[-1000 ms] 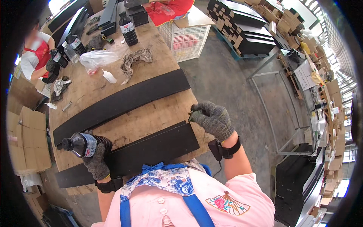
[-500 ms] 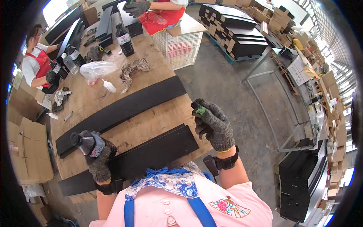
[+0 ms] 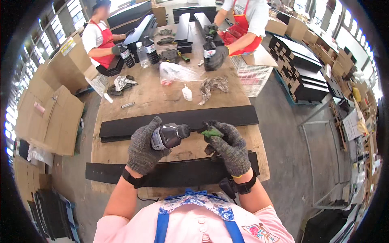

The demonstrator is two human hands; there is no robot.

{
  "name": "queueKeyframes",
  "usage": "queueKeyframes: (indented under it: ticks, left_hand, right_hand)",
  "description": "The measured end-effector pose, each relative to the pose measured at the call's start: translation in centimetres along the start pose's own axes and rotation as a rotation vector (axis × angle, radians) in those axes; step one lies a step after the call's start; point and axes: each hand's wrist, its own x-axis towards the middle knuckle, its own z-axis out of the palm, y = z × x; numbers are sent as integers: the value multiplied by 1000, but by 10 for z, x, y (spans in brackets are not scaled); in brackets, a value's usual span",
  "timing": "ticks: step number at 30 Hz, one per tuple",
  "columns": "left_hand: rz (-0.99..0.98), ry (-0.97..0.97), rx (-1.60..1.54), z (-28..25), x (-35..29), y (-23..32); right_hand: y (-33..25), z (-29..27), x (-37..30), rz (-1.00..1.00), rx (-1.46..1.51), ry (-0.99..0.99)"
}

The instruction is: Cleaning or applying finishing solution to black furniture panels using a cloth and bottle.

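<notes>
- Left hand [image 3: 142,150] has its fingers wrapped round the dark bottle [image 3: 169,137], and it's swung inward above the surface [image 3: 152,97], cap rightward!
- Right hand [image 3: 233,150] stays pinched nearly closed on a green-and-black wad [image 3: 212,132], now just beside that cap: 2 hands apparently paired.
- Below, black boards [image 3: 182,172] lie in 2 rows.
- Beyond, a co-worker's hand [image 3: 217,60] now grips another bottle [image 3: 209,52].

Single fisheye view from wearer's head; faces down and forward over pink buttoned shirt [image 3: 178,227]; grey knit-gloved left hand [image 3: 142,150] and right hand [image 3: 234,152] close, mid-frame; brown wooden table [image 3: 158,99] beyond grip.
</notes>
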Motion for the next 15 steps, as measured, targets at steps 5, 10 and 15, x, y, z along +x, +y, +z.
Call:
queueKeyframes:
  ticks: [5, 10, 15]
  left_hand:
    - [18, -42, 206, -35, 5, -10]
    - [134, -18, 370, -61, 8, -20]
    - [346, -131, 697, -93, 35, -15]
  right_hand:
    - [22, 26, 18, -3, -129, -98]
    - [31, 43, 31, 54, -227, -165]
    - [66, 51, 45, 84, -142, -198]
